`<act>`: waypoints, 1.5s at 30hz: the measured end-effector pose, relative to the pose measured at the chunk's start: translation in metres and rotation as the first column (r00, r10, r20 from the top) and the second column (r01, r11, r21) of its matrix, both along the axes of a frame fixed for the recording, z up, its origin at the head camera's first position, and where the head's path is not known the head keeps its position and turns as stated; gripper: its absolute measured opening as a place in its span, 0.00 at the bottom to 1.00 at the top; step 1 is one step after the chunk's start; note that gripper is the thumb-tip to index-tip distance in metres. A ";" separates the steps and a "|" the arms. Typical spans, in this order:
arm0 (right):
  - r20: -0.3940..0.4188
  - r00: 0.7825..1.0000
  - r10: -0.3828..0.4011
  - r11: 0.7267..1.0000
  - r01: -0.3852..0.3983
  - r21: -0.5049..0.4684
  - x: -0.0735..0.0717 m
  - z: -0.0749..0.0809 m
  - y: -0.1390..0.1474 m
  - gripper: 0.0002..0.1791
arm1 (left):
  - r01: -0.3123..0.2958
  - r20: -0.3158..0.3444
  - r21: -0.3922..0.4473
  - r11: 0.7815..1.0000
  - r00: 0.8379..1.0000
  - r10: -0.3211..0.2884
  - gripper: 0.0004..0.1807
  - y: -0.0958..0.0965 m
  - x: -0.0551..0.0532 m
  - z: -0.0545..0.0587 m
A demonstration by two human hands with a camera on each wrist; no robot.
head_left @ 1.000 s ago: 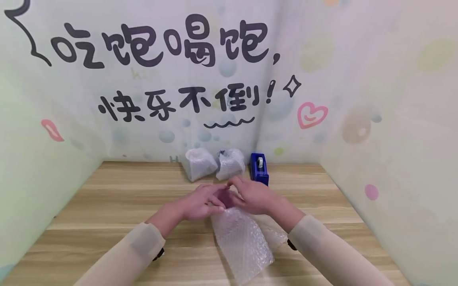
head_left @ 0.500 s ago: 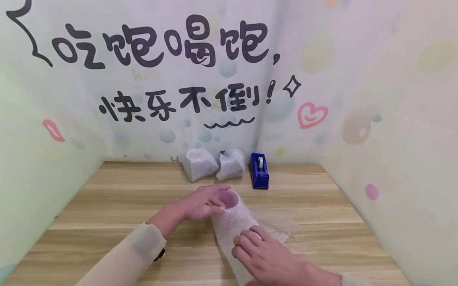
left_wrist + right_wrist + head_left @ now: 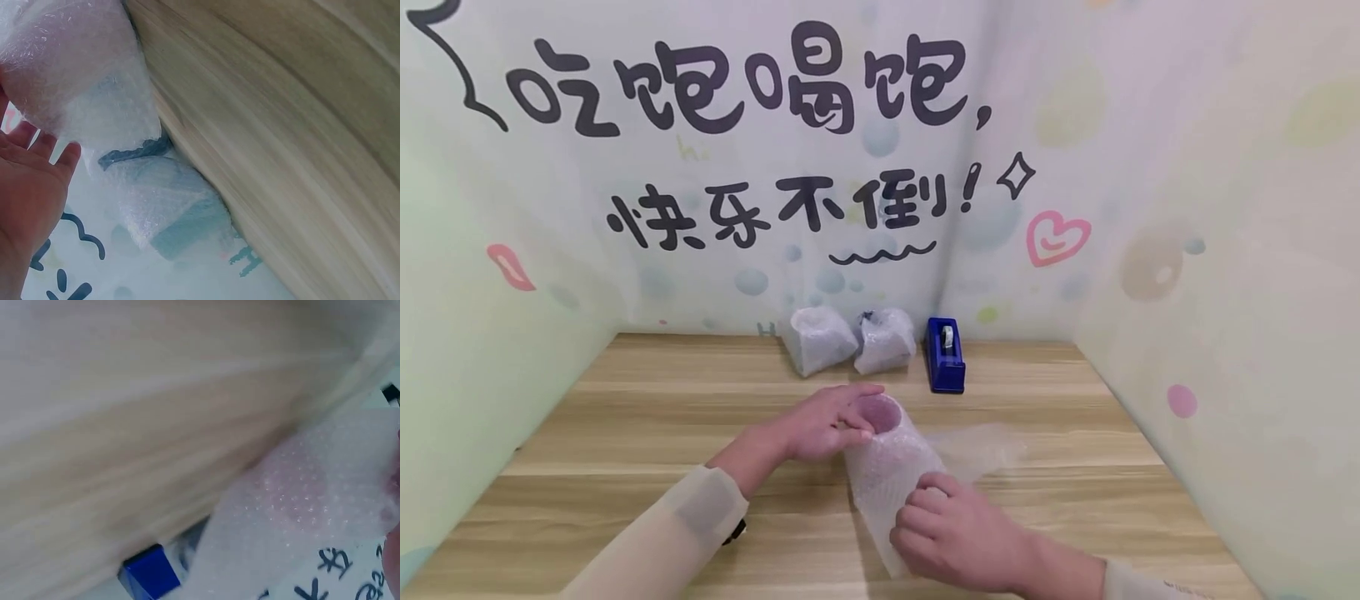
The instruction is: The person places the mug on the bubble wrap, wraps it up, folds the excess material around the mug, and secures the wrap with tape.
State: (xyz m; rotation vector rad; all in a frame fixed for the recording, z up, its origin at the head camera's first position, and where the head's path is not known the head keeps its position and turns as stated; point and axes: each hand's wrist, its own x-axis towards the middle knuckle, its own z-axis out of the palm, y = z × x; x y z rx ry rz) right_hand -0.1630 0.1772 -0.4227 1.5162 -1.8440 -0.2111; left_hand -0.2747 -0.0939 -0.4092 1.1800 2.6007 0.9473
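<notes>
A pinkish round-mouthed object [image 3: 880, 412], perhaps a cup, is rolled in clear bubble wrap [image 3: 886, 475] at the middle of the table. My left hand [image 3: 820, 423] holds its far end, thumb at the near rim and fingers about the mouth. In the left wrist view, fingers of the left hand [image 3: 34, 181] reach up beside the wrapped object [image 3: 81, 69]. Lower down, my right hand [image 3: 958, 533] has its fingers curled on the loose near part of the wrap. Pink shows through the bubble wrap [image 3: 294, 494] in the right wrist view.
Against the back wall stand two bubble-wrapped bundles [image 3: 822, 342]. Right of them is a blue tape dispenser [image 3: 945, 357] with a roll in it. A thin see-through flap [image 3: 988, 448] spreads right of the wrap. Printed walls enclose the wooden table [image 3: 647, 392].
My right hand has left the mouth of the wrapped object and come down toward me onto the loose wrap. The left hand has stayed at the mouth. The flap on the right has shifted.
</notes>
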 end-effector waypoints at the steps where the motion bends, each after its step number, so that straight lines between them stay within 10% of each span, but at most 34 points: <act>1: 0.009 1.000 -0.012 1.000 0.012 -0.025 -0.005 0.006 -0.004 0.07 | 0.001 -0.008 -0.001 1.000 1.000 -0.001 0.24 -0.001 0.000 0.000; 5: 0.175 0.981 -0.081 0.982 0.109 -0.156 -0.035 0.030 -0.023 0.07 | 0.039 -0.083 -0.010 0.999 0.996 -0.039 0.18 -0.003 -0.002 -0.003; 10: 0.478 0.873 -0.094 0.940 0.236 -0.246 -0.068 0.040 -0.041 0.08 | 0.094 -0.097 0.057 0.994 0.991 -0.088 0.20 -0.005 -0.003 -0.013; 16: 0.591 0.784 -0.189 0.918 0.354 -0.176 -0.083 0.042 -0.050 0.09 | 0.112 -0.011 0.169 0.979 0.994 -0.112 0.25 -0.009 -0.001 -0.021; 26: 0.576 0.790 -0.211 0.894 0.394 -0.214 -0.091 0.040 -0.050 0.09 | 0.038 0.066 0.208 0.977 0.996 -0.053 0.33 -0.010 0.001 -0.019; 31: 0.360 0.900 -0.245 0.840 0.383 -0.385 -0.082 0.039 -0.041 0.16 | 0.012 0.097 0.215 0.977 0.995 -0.033 0.30 -0.007 0.002 -0.017; 34: 0.213 0.937 -0.278 0.852 0.343 -0.395 -0.066 0.038 -0.033 0.16 | -0.001 0.099 0.202 0.979 0.995 -0.019 0.30 -0.004 0.003 -0.015; 45: 0.294 0.895 -0.335 0.927 0.368 -0.064 -0.055 0.012 -0.020 0.26 | -0.042 -0.006 0.133 0.990 0.999 0.043 0.25 -0.006 0.010 -0.019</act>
